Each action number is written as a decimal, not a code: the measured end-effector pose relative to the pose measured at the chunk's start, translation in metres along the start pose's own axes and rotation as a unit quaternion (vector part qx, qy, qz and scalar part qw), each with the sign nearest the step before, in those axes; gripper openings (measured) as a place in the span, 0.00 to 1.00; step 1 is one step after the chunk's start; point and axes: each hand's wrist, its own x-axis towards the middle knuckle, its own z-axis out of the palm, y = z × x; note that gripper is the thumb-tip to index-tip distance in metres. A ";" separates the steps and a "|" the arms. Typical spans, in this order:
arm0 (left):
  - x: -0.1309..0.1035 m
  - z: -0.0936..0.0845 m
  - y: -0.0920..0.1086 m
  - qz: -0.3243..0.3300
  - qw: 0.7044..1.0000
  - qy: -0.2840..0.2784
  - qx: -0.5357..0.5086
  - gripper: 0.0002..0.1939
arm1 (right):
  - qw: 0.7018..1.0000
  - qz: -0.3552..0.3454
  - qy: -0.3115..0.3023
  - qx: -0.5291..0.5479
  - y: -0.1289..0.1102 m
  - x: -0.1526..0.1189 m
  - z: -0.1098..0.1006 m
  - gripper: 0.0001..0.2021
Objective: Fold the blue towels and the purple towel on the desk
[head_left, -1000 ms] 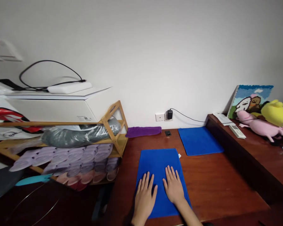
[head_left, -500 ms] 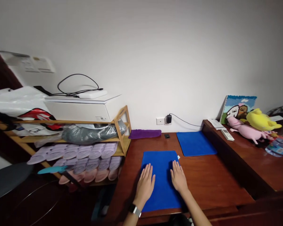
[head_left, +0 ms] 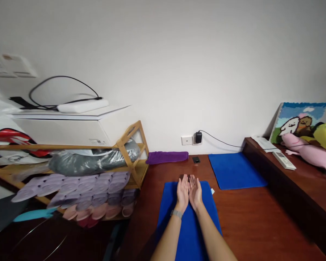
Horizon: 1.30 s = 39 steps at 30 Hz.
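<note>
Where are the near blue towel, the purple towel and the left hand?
near blue towel (head_left: 165,203), head view, bare left part.
purple towel (head_left: 167,157), head view, middle of the top.
left hand (head_left: 183,192), head view, middle of the hand.

You see: plain royal-blue cloth (head_left: 188,224) at lower centre; second blue cloth (head_left: 236,170) right of centre; purple towel (head_left: 167,157) mid-frame; reddish-brown table (head_left: 247,221); lilac slippers (head_left: 78,185) at left.

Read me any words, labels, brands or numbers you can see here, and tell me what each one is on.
No text here can be read.
White box on the rack: a small dark label on its front, too small to read.
White bag at left: red and dark print, blurred.
Remote on the ledge: buttons too small to read.
Picture by the wall: cartoon figures, no words visible.
Blue cloth under the hands: a small white tag, unreadable.
</note>
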 end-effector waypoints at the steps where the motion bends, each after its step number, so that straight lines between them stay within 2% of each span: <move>1: 0.003 -0.004 -0.002 -0.010 1.000 0.014 -0.012 0.36 | 1.000 0.015 0.005 0.026 0.005 0.003 -0.004 0.40; 4: 0.006 -0.022 0.008 -0.028 0.996 0.054 -0.062 0.36 | 0.991 0.040 0.028 0.124 0.010 0.005 -0.021 0.36; 9: 0.002 -0.050 0.051 -0.014 0.986 0.101 -0.130 0.34 | 0.957 0.055 0.105 0.266 -0.008 0.003 -0.058 0.25; 12: 0.001 -0.062 0.071 -0.009 0.982 0.128 -0.141 0.34 | 0.956 0.050 0.125 0.261 -0.020 0.004 -0.073 0.24; 15: 0.004 -0.066 0.079 -0.016 0.983 0.150 -0.107 0.34 | 0.965 0.046 0.118 0.231 -0.027 0.007 -0.078 0.25; 18: 0.010 -0.058 0.078 -0.023 0.982 0.180 -0.043 0.30 | 0.978 0.033 0.098 0.183 -0.031 0.006 -0.066 0.29; 21: 0.012 -0.035 0.068 -0.011 0.983 0.183 -0.013 0.25 | 0.989 -0.001 0.060 0.133 -0.031 -0.002 -0.036 0.34; 24: 0.007 -0.010 0.054 0.020 0.990 0.136 -0.001 0.20 | 0.995 -0.025 0.008 0.095 -0.024 -0.017 -0.003 0.38; 27: -0.005 -0.003 0.048 0.054 0.994 0.025 0.097 0.17 | 0.999 -0.036 -0.021 0.034 -0.015 -0.031 0.012 0.40; 29: -0.014 -0.015 0.053 0.051 0.979 -0.035 0.193 0.16 | 0.998 -0.042 -0.024 -0.035 -0.009 -0.038 0.009 0.42; 31: -0.022 -0.038 0.065 0.034 0.969 -0.040 0.242 0.15 | 0.992 -0.038 -0.016 -0.118 -0.006 -0.043 -0.002 0.45; 33: -0.029 -0.065 0.080 0.005 0.976 -0.005 0.219 0.15 | 0.980 -0.036 -0.012 -0.194 -0.003 -0.046 -0.014 0.48; 35: -0.033 -0.089 0.094 -0.036 0.989 0.057 0.134 0.15 | 0.963 -0.050 -0.026 -0.263 0.000 -0.047 -0.022 0.47; 37: -0.033 -0.104 0.106 -0.051 0.990 0.122 0.045 0.16 | 0.938 -0.082 -0.052 -0.333 0.004 -0.049 -0.025 0.43; 39: -0.029 -0.109 0.114 -0.025 0.987 0.159 0.014 0.18 | 0.900 -0.121 -0.080 -0.410 0.008 -0.052 -0.022 0.37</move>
